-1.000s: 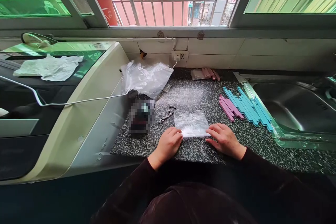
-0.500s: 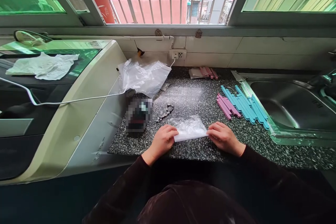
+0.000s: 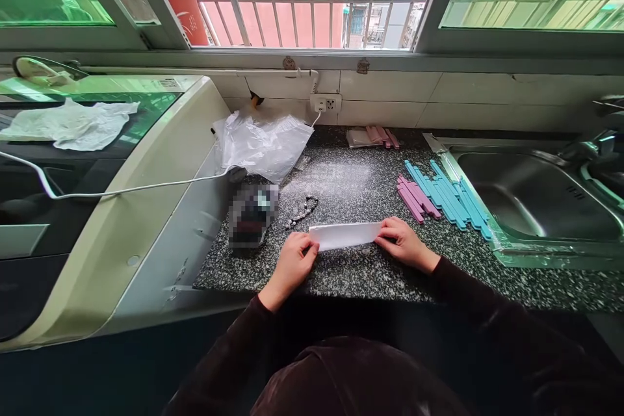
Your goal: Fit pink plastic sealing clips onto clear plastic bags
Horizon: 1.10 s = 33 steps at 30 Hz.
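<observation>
Left hand [image 3: 291,264] and right hand [image 3: 406,244] pinch opposite ends of a plastic sheet [image 3: 345,236]. Between them, it is narrower than before.

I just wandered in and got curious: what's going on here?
Someone's left hand and right hand pinch the ends of a narrow band of whitish plastic over the speckled countertop; whether it touches down is hard to tell. Pink strips and turquoise strips lie to the right, near the sink. A beaded string lies just beyond the left hand, crumpled clear plastic farther back.
</observation>
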Each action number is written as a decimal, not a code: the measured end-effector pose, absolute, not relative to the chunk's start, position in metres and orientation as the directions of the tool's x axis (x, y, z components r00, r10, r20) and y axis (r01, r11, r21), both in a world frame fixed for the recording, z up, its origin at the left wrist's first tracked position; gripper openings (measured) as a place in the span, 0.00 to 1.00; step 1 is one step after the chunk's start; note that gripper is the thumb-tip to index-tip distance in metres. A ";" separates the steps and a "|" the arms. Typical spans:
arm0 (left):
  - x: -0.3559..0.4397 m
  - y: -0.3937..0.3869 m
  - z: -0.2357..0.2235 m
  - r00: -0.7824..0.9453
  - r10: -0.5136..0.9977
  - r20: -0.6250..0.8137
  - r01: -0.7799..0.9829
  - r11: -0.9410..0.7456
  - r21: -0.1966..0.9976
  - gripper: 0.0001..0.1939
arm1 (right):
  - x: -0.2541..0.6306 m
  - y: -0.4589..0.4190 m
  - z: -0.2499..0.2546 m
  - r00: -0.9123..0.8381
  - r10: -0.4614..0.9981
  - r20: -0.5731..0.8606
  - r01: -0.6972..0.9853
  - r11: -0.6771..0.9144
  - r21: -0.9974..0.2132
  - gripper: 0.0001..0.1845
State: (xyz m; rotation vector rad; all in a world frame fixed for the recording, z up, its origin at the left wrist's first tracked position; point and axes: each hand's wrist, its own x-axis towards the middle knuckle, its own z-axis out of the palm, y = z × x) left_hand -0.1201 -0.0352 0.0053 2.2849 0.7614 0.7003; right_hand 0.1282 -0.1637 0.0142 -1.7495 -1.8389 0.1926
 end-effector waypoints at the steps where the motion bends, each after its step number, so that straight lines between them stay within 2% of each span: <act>1: -0.119 -0.036 0.005 0.685 0.676 0.271 0.368 -0.643 0.672 0.13 | 0.127 -0.165 0.015 0.059 0.955 0.290 0.861 0.098 -0.499 0.09; 7: -0.111 -0.041 0.005 0.647 0.709 0.278 0.477 -0.662 0.578 0.14 | 0.118 -0.164 0.013 0.217 0.943 0.251 0.855 -0.059 -0.515 0.12; 13: -0.108 -0.044 0.003 0.587 0.736 0.339 0.568 -0.672 0.475 0.12 | 0.113 -0.158 0.011 0.300 0.894 0.334 0.909 -0.162 -0.383 0.13; 15: -0.108 -0.044 0.003 0.580 0.738 0.345 0.582 -0.671 0.459 0.12 | 0.114 -0.159 0.013 0.252 0.877 0.408 0.918 -0.084 -0.387 0.09; 17: -0.108 -0.044 0.002 0.581 0.742 0.333 0.597 -0.667 0.445 0.12 | 0.116 -0.161 0.015 0.117 0.866 0.486 0.940 0.061 -0.335 0.05; 19: -0.108 -0.044 0.002 0.581 0.748 0.320 0.609 -0.661 0.439 0.12 | 0.118 -0.162 0.017 -0.066 0.854 0.516 0.961 0.193 -0.197 0.06; 21: -0.108 -0.044 0.002 0.578 0.754 0.312 0.615 -0.653 0.441 0.12 | 0.119 -0.160 0.017 -0.195 0.844 0.499 0.966 0.255 -0.053 0.06; 24: -0.109 -0.043 0.002 0.573 0.759 0.310 0.613 -0.648 0.453 0.12 | 0.118 -0.153 0.016 -0.251 0.836 0.487 0.965 0.254 0.062 0.06; 28: -0.108 -0.042 0.000 0.563 0.750 0.347 0.585 -0.659 0.473 0.14 | 0.117 -0.143 0.013 -0.248 0.840 0.482 0.968 0.234 0.090 0.09; 33: -0.111 -0.041 -0.003 0.550 0.762 0.343 0.570 -0.642 0.512 0.13 | 0.118 -0.135 0.017 -0.239 0.827 0.510 0.967 0.249 0.048 0.10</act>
